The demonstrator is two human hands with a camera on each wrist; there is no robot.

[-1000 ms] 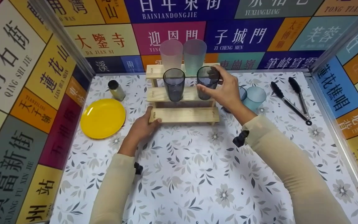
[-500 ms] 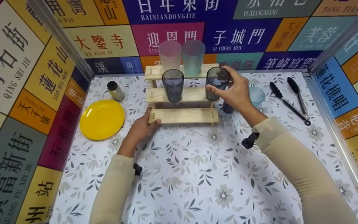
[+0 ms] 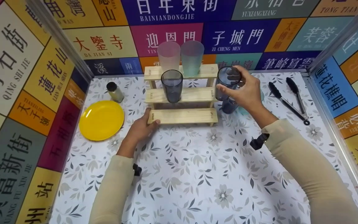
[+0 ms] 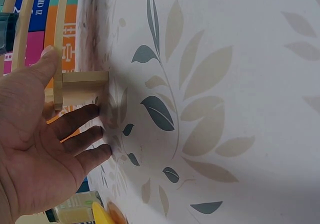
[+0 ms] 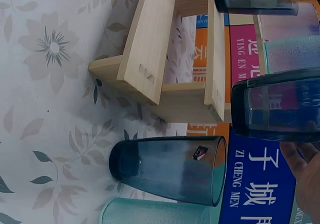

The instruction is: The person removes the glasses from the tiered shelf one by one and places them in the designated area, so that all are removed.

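In the head view, my right hand (image 3: 247, 91) grasps a smoky blue-grey see-through tumbler (image 3: 227, 79), held roughly upright just beyond the right end of the middle step of a pale wooden three-step rack (image 3: 183, 116). My left hand (image 3: 140, 127) grips the left end of the bottom step. A matching smoky tumbler (image 3: 172, 88) stands on the middle step; on the top step a frosted pinkish tumbler (image 3: 169, 54) and a frosted teal tumbler (image 3: 192, 59) stand side by side. On the white leaf-patterned table (image 3: 182, 174), a round yellow plate (image 3: 102, 120) and a small black-capped bottle (image 3: 116, 93) sit left of the rack, and black-tipped metal tongs (image 3: 293, 109) lie to the right. The left wrist view shows my thumb and forefinger about the step's end, the other fingers extended. In the right wrist view, another smoky tumbler (image 5: 165, 169) stands on the table beside the rack, next to a partly cropped pale teal tumbler (image 5: 155, 213). I judge the work to be partway: three tumblers stand on the rack and two on the table, while the one I hold is not yet set down.
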